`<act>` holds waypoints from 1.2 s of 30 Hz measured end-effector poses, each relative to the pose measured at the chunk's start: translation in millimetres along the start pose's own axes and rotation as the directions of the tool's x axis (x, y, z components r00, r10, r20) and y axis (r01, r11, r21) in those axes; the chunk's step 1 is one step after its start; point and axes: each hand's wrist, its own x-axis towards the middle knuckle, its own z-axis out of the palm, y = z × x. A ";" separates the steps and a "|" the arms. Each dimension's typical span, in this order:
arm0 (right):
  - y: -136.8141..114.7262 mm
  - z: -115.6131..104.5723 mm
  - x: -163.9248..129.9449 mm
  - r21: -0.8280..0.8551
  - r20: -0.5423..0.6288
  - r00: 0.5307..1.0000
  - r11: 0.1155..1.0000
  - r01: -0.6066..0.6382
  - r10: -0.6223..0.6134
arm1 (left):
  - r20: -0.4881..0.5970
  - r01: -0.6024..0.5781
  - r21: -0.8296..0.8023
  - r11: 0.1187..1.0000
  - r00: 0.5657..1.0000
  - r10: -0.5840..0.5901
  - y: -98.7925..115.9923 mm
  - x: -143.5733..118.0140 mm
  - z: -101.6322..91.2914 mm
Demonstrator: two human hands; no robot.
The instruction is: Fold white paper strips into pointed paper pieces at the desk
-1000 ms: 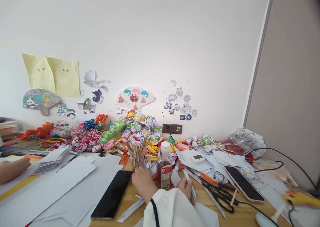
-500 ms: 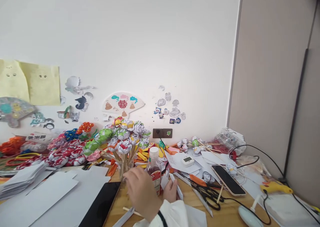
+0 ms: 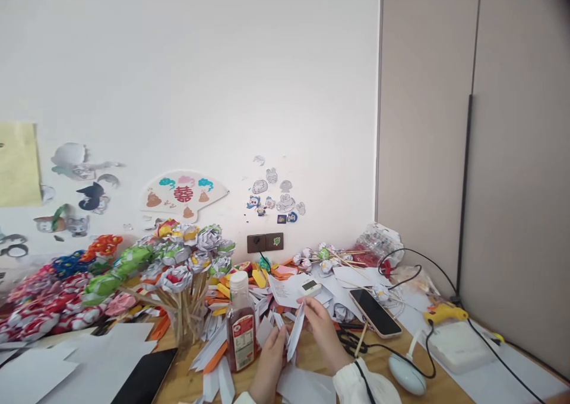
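White folded paper [image 3: 295, 334] is leaning between the right hand [image 3: 324, 331], which is pinching its upper end, and the left hand [image 3: 271, 354], gripping other folded pieces [image 3: 278, 320] beside it. The sauce bottle [image 3: 242, 333] is standing near the left hand, risking a topple from any sideways nudge. Paper strips [image 3: 226, 381] are littering the wooden tabletop [image 3: 182, 382]; a pale wall [image 3: 222, 78] is rising behind.

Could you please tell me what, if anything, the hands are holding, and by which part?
The right hand pinches a folded white paper near its top end; the left hand is beside it, its hold unclear.
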 end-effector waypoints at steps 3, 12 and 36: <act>5.1 7.4 -4.6 0.005 0.031 0.999 1.000 -0.024 0.024 | 0.060 -0.008 -0.001 1.000 0.998 0.008 4.4 -6.8 2.4; 23.1 8.6 -1.9 -0.006 -0.041 0.998 0.999 -0.040 0.039 | 0.155 0.044 -0.058 0.997 0.987 -0.035 7.0 -11.6 6.9; 20.7 11.4 -5.6 -0.155 -0.118 0.993 0.988 -0.020 0.001 | 0.279 -0.006 -0.023 1.000 0.960 0.012 -0.8 -4.7 3.9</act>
